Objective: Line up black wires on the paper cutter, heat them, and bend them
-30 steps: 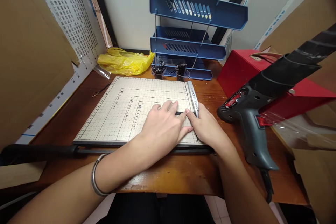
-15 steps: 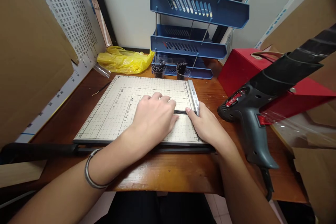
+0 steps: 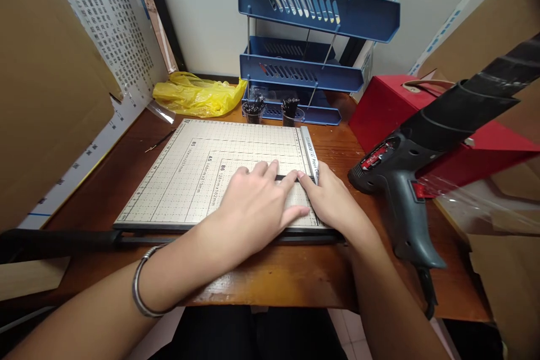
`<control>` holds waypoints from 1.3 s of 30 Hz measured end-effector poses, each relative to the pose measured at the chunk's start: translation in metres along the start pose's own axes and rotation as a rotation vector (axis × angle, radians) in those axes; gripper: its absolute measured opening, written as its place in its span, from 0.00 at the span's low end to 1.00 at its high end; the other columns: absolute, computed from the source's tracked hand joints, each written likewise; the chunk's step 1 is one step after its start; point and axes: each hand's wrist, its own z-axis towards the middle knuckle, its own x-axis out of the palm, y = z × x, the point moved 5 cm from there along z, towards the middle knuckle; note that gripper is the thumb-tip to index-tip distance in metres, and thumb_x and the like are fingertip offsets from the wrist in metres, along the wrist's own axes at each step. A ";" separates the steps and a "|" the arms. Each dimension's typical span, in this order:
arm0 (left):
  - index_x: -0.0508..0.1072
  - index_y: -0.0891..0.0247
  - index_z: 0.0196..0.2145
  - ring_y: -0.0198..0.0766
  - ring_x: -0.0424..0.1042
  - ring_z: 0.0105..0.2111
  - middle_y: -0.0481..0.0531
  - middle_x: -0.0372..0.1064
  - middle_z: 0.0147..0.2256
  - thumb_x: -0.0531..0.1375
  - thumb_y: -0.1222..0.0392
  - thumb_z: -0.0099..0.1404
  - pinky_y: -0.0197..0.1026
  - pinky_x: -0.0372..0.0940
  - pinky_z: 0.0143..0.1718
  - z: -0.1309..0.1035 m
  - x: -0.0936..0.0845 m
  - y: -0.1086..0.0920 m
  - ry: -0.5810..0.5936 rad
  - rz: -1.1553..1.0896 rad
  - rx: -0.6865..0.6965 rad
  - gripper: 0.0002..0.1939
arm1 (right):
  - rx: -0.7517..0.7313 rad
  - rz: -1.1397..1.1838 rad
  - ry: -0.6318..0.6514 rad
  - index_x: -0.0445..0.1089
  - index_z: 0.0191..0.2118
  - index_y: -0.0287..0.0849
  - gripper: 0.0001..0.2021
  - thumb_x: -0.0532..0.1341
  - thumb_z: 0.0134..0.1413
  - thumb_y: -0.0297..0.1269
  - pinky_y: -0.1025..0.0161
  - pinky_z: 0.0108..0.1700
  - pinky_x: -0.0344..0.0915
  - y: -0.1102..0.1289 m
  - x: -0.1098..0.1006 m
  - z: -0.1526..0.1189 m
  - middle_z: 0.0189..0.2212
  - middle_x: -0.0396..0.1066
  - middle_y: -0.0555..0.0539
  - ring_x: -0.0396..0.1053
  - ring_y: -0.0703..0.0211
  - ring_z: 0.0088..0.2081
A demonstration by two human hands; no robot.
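Observation:
A cream paper cutter board [image 3: 169,180] with printed grid lines lies on the wooden desk. Thin black strips [image 3: 283,178] rest across its right part. My left hand [image 3: 257,202] is over the board, palm down with fingers spread, its fingertips on the strips and its thumb stretched to the right. At the board's right edge, by the metal ruler guard [image 3: 309,149], my right hand [image 3: 333,197] pinches the strips' right end between thumb and fingers. The cutter's black handle [image 3: 63,239] lies along the near side, at the left.
Behind the board stand two cups of black pieces [image 3: 253,115] [image 3: 291,115] and a blue tray rack [image 3: 295,70]. A yellow bag [image 3: 198,95] lies at the back left. To the right are a heat gun [image 3: 411,202] and a red box [image 3: 388,95].
My left hand has slid right and slightly nearer along the board, its fingers spreading and its thumb stretching out. My right hand has stayed at the right edge. The view has shifted slightly.

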 end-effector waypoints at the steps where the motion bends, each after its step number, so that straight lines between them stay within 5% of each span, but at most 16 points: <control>1: 0.65 0.59 0.66 0.59 0.70 0.56 0.67 0.69 0.60 0.49 0.36 0.74 0.55 0.68 0.46 -0.001 0.004 -0.003 0.015 0.015 0.017 0.34 | -0.001 -0.001 -0.001 0.63 0.60 0.39 0.23 0.51 0.68 0.49 0.47 0.62 0.60 0.000 0.000 0.000 0.60 0.67 0.32 0.64 0.39 0.62; 7: 0.66 0.63 0.65 0.59 0.68 0.58 0.70 0.67 0.61 0.47 0.39 0.76 0.56 0.68 0.46 -0.004 0.007 0.000 0.092 0.064 0.012 0.32 | -0.001 -0.011 -0.005 0.62 0.61 0.38 0.24 0.51 0.68 0.49 0.46 0.61 0.60 -0.002 0.001 0.001 0.60 0.68 0.32 0.65 0.39 0.62; 15: 0.73 0.71 0.52 0.58 0.75 0.46 0.66 0.76 0.46 0.45 0.48 0.78 0.54 0.68 0.40 -0.005 -0.004 0.026 0.133 0.082 -0.133 0.26 | -0.008 -0.009 -0.005 0.61 0.63 0.40 0.25 0.51 0.68 0.49 0.47 0.62 0.60 -0.002 0.001 0.002 0.61 0.67 0.33 0.65 0.41 0.62; 19: 0.73 0.65 0.53 0.55 0.70 0.57 0.61 0.73 0.55 0.46 0.46 0.78 0.54 0.67 0.47 -0.006 -0.009 0.009 0.051 -0.033 0.030 0.24 | -0.014 0.005 0.000 0.62 0.61 0.40 0.23 0.51 0.68 0.49 0.47 0.61 0.60 -0.002 0.001 0.001 0.60 0.68 0.33 0.65 0.41 0.61; 23: 0.77 0.63 0.46 0.56 0.72 0.53 0.59 0.75 0.54 0.51 0.45 0.75 0.53 0.67 0.44 -0.005 -0.009 0.001 0.042 -0.049 0.055 0.21 | -0.019 0.004 -0.001 0.62 0.61 0.40 0.24 0.51 0.68 0.49 0.47 0.61 0.61 -0.003 0.001 0.002 0.60 0.68 0.32 0.66 0.41 0.61; 29: 0.80 0.63 0.41 0.50 0.76 0.42 0.57 0.80 0.41 0.56 0.57 0.72 0.45 0.65 0.38 0.016 -0.004 0.034 -0.038 -0.227 -0.131 0.13 | -0.024 -0.014 0.002 0.60 0.62 0.39 0.26 0.50 0.68 0.50 0.47 0.60 0.61 -0.002 0.000 0.002 0.60 0.67 0.31 0.65 0.40 0.61; 33: 0.82 0.62 0.38 0.43 0.75 0.37 0.55 0.80 0.36 0.59 0.59 0.69 0.43 0.64 0.39 0.034 0.006 0.045 -0.007 -0.465 -0.021 0.11 | -0.010 -0.015 0.013 0.60 0.62 0.37 0.26 0.50 0.67 0.50 0.46 0.60 0.60 0.000 -0.001 0.001 0.61 0.66 0.30 0.64 0.38 0.62; 39: 0.81 0.65 0.36 0.37 0.72 0.30 0.52 0.78 0.31 0.63 0.56 0.63 0.38 0.61 0.34 0.061 0.015 0.051 0.204 -0.647 0.083 0.11 | -0.012 -0.020 0.018 0.59 0.63 0.36 0.27 0.50 0.68 0.49 0.45 0.61 0.59 0.001 -0.001 0.000 0.62 0.65 0.30 0.63 0.38 0.64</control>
